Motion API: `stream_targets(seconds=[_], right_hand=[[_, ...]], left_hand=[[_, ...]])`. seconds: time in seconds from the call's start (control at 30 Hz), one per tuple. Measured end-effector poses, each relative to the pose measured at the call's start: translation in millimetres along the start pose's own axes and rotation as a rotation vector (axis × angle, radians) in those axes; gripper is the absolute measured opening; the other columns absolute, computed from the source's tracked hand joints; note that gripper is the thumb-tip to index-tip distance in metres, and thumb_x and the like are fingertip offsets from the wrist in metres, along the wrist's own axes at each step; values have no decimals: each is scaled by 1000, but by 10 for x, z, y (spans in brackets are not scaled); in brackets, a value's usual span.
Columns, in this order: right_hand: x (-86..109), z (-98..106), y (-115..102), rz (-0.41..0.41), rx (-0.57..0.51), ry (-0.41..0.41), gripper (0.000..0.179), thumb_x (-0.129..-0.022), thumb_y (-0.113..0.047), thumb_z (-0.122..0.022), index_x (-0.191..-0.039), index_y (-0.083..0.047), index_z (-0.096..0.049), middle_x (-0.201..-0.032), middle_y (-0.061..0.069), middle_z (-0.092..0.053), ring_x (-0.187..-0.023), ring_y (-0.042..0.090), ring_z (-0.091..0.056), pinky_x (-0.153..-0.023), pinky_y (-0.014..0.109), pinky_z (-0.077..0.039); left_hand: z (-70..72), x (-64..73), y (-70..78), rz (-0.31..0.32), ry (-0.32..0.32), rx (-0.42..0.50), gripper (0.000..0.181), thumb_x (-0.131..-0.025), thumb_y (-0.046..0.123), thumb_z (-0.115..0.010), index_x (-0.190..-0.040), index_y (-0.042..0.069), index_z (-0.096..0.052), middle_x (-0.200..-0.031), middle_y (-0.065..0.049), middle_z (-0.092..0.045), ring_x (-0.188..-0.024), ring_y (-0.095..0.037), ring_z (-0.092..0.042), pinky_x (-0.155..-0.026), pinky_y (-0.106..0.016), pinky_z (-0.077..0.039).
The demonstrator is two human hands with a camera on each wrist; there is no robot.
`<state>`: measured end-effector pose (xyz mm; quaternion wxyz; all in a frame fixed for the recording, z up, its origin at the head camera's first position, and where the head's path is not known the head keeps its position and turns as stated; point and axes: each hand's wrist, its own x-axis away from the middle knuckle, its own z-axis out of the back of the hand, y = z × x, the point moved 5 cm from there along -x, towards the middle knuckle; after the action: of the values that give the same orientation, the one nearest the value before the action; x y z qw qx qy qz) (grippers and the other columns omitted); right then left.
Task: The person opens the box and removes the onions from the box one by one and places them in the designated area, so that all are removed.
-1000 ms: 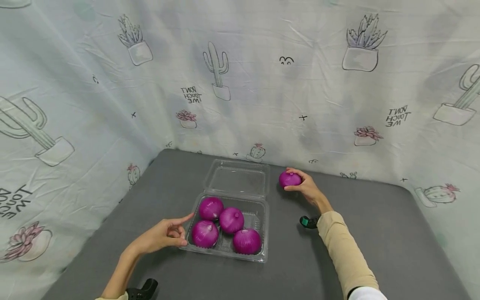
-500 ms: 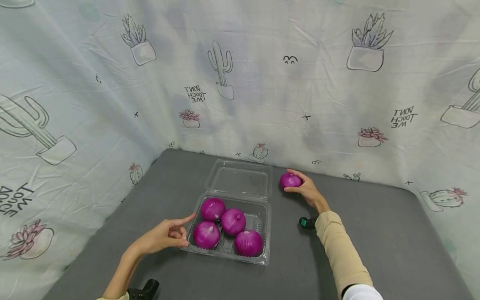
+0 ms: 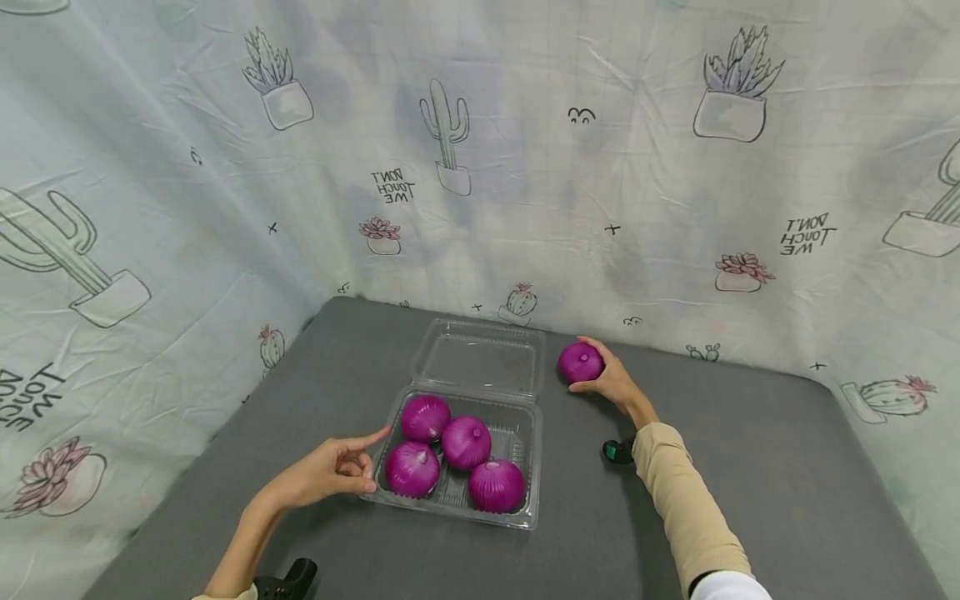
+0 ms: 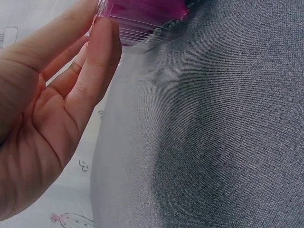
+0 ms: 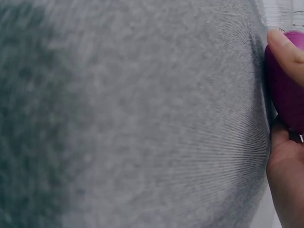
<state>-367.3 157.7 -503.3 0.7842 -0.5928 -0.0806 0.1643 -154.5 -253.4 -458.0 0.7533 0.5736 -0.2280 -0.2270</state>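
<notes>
Head view: onion gripped in right hand; box touching left hand.

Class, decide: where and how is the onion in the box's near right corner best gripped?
Probably from above, around the widest part of the onion: it is round, the box walls hinder a side approach, and the lid is folded back. The gap on its left leaves room.

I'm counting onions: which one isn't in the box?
The onion in the right grip, right of the clear box; the other four onions are inside.
</notes>
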Motion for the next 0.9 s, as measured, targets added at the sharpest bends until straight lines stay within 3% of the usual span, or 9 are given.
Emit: stream_targets(seconds=[0.33,0.57,0.8,0.9], right_hand=[[81,9,-204,8,-28,-29,96,-67,17,-77,-148,2,-28,-146,30,-29,-129,47,-32,-100,57,-31],[58,82,-16,0,-42,-43,99,-68,15,-79,-150,-1,-26,-150,25,-27,-135,42,-28,-104,57,-27],[111,133,-38,1,-30,-75,100,-69,13,-79,-151,-3,-24,-151,23,-26,-136,40,-29,-97,43,-41],[133,161,-42,23,-60,-93,99,-70,16,-76,-151,-1,-22,-154,22,-21,-140,37,-22,-105,41,-33]], left_hand=[[-1,6,-7,0,9,-18,77,-90,6,-66,-147,-11,-18,-84,-3,-57,-68,-12,-55,-65,-30,-50],[-9,-7,-1,-6,7,-20,76,-90,4,-66,-147,-11,-18,-83,-3,-56,-67,-11,-54,-64,-31,-49],[-7,-5,-6,-12,3,-18,76,-90,4,-65,-147,-11,-18,-83,-4,-57,-68,-10,-56,-65,-32,-51],[1,-2,-12,-13,8,-23,76,-90,5,-66,-147,-11,-19,-83,-4,-57,-68,-9,-56,-65,-31,-51]])
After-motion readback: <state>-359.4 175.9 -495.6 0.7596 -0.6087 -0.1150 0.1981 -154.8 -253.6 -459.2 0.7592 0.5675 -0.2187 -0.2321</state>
